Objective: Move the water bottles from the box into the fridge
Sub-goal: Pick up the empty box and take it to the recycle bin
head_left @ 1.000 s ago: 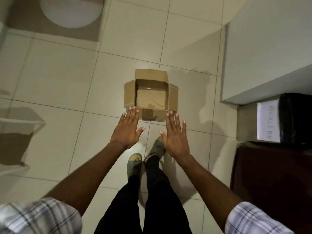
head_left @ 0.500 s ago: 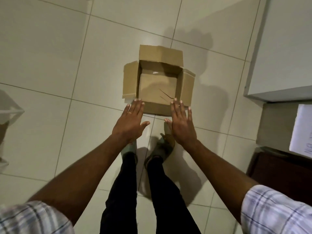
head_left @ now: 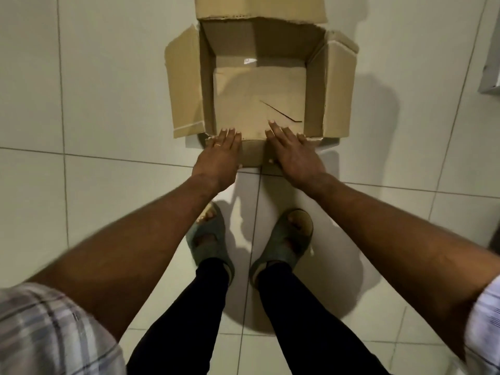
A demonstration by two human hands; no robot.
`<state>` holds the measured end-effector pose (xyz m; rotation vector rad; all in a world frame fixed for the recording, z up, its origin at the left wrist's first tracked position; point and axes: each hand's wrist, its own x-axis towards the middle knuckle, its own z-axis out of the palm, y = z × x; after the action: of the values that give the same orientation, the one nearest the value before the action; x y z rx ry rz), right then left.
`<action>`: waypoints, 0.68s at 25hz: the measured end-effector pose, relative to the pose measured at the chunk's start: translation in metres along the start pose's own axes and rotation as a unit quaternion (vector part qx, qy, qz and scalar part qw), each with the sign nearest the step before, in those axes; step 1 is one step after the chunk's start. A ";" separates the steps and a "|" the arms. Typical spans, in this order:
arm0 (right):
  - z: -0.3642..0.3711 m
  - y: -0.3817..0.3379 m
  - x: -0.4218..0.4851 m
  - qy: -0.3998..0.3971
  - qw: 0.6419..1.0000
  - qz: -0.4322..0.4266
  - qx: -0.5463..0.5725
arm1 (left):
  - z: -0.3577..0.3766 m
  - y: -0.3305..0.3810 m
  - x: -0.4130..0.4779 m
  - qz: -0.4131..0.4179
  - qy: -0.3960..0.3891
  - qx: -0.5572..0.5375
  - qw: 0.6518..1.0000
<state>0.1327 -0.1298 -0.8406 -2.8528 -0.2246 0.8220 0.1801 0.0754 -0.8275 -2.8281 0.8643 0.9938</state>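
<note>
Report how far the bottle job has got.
Done, by the look of it: the cardboard box on the tiled floor shows a bare bottom, with no bottles inside. In hand: the left hand and right hand lie flat-fingered over the box's near wall, holding nothing. Left: unclear. The fridge is out of view, so whether the bottles are in it cannot be confirmed.

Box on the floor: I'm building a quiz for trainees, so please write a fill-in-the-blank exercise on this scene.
The box stands on the ___ floor. Its inside is ___. The left hand and right hand are at its ___ wall. The ring is on the ___ hand.
Missing: tiled; empty; near; left.
</note>
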 end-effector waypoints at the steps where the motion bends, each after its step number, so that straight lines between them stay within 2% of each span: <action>1: 0.007 0.004 0.004 0.004 1.000 -0.008 -0.002 | 0.009 -0.001 0.005 -0.013 0.022 -0.001 1.000; 3: 0.009 0.010 0.009 0.029 1.000 0.007 -0.003 | 0.012 0.000 0.008 -0.020 0.074 0.017 0.997; 6: -0.003 0.008 0.008 0.006 1.000 0.019 -0.013 | 0.005 0.000 0.011 -0.009 0.109 0.022 0.994; 9: -0.025 0.008 -0.006 0.018 0.999 0.035 -0.014 | -0.012 0.006 0.003 -0.020 0.134 -0.029 0.990; 12: -0.067 0.017 -0.037 0.038 0.999 0.024 0.006 | -0.053 0.019 -0.019 0.004 0.149 -0.062 0.987; 15: -0.115 0.030 -0.074 0.040 0.993 -0.006 0.108 | -0.097 0.036 -0.038 0.035 0.166 -0.082 0.982; 17: -0.144 0.044 -0.101 0.048 0.981 0.015 0.185 | -0.128 0.051 -0.049 0.044 0.215 -0.092 0.971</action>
<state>0.1304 -0.2084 -0.6772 -2.5400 -0.0127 0.6486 0.1955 0.0312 -0.6890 -3.2558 0.9779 0.4889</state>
